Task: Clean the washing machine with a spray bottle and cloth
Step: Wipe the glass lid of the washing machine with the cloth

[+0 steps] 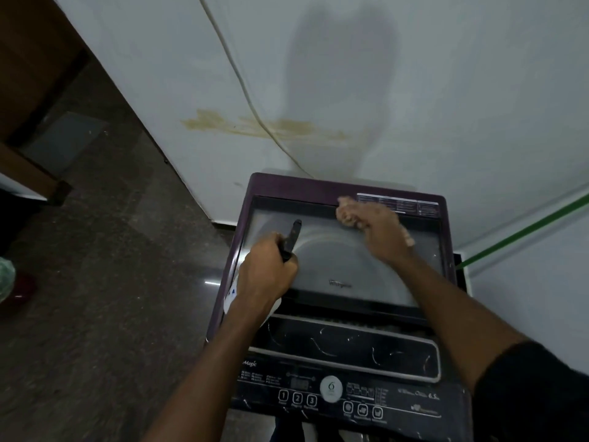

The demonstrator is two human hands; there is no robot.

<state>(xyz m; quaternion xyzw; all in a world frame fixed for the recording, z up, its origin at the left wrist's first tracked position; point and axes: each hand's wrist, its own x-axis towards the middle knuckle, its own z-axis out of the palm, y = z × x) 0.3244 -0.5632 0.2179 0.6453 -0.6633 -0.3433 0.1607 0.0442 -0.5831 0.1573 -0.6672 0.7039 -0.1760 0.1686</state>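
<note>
**Wiping the lid, far edge**

Washer [338, 282] sits against the wall [446, 90], top-loader, lid [344, 260] shut. Right hand [381, 231] presses a tan cloth [345, 213] on the lid's far edge, around 1 o'clock from lid centre; fingers curled over the bunched cloth, part of it trailing out at the wrist side. Left hand [266, 271] at 9 o'clock over the lid, fingers wrapped round the bottle [291, 239], dark nozzle aimed toward 12. Bottle body mostly hidden under the hand.

Progress, my judgement: mid-task. Lid glass looks fairly even, whether wet I cannot tell. Control panel [334, 393] at 6 o'clock and the dark strip above it carry pale smears and scratches, apparently not yet wiped. Purple rim, sides also left.

Around: cable [242, 90] running down the wall behind the washer, yellowish stain [271, 126] on the wall, green line [526, 232] at 3 o'clock, dark floor [111, 282] at 9. Nothing blocks the lid; the wall crowds the back edge.
</note>
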